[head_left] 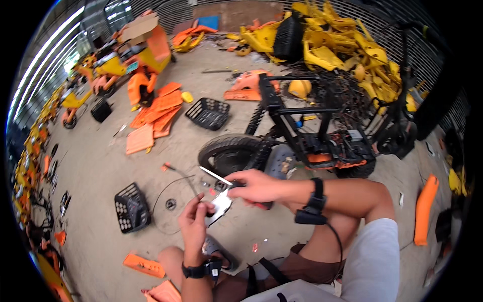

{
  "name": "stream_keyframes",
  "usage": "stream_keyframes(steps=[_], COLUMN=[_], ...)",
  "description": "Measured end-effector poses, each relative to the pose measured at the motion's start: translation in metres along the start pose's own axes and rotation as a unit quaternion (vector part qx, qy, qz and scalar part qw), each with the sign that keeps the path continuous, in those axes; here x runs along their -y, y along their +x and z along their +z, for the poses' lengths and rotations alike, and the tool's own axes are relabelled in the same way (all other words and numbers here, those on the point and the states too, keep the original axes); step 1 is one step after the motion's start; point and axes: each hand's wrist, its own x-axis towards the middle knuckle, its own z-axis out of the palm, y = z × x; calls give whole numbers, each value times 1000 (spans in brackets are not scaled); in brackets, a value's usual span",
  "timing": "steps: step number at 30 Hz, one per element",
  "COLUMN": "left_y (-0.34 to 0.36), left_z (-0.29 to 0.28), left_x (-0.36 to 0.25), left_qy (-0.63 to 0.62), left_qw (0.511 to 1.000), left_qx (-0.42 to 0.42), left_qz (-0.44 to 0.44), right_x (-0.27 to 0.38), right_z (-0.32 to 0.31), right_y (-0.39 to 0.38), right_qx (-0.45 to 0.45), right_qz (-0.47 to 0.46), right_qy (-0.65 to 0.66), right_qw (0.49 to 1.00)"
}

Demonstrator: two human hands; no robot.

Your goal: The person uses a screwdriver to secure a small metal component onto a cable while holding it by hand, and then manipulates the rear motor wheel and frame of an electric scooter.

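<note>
My right hand (pixel 254 185) is closed on a screwdriver (pixel 215 175); its long pale shaft points up and to the left, and part of a red and black handle shows below the palm. Close by, my left hand (pixel 193 217) pinches a small flat part (pixel 220 205), white and shiny with a dark edge, just under the right hand's fingers. A thin dark cable (pixel 183 177) runs from near the left fingertips to an orange-tipped end (pixel 166 166) and loops over the floor. Whether the cable joins the part is hidden by my fingers.
A stripped black scooter frame (pixel 297 110) with a wheel (pixel 226 153) stands just ahead. Black baskets (pixel 132 207) (pixel 207 114) and orange panels (pixel 156 113) lie on the floor. Yellow panels (pixel 322 50) are heaped at the back right; scooters (pixel 146 55) stand at the far left.
</note>
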Motion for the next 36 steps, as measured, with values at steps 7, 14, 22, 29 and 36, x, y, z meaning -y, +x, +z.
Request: stream_keyframes(steps=[7, 14, 22, 29, 36], left_y=[10, 29, 39, 38, 32], left_z=[12, 13, 9, -1, -3], left_x=[11, 48, 46, 46, 36], left_qy=[35, 24, -90, -97, -93], left_qw=[999, 999, 995, 994, 995], left_qx=[32, 32, 29, 37, 39], left_qz=[-7, -18, -14, -25, -14], right_x=[-2, 2, 3, -1, 2], right_z=[7, 7, -7, -1, 1], right_y=[30, 33, 25, 28, 30], right_qx=[-58, -98, -47, -22, -36], right_qz=[65, 91, 103, 95, 112], right_qy=[269, 247, 251, 254, 238], right_qw=[959, 960, 961, 962, 964])
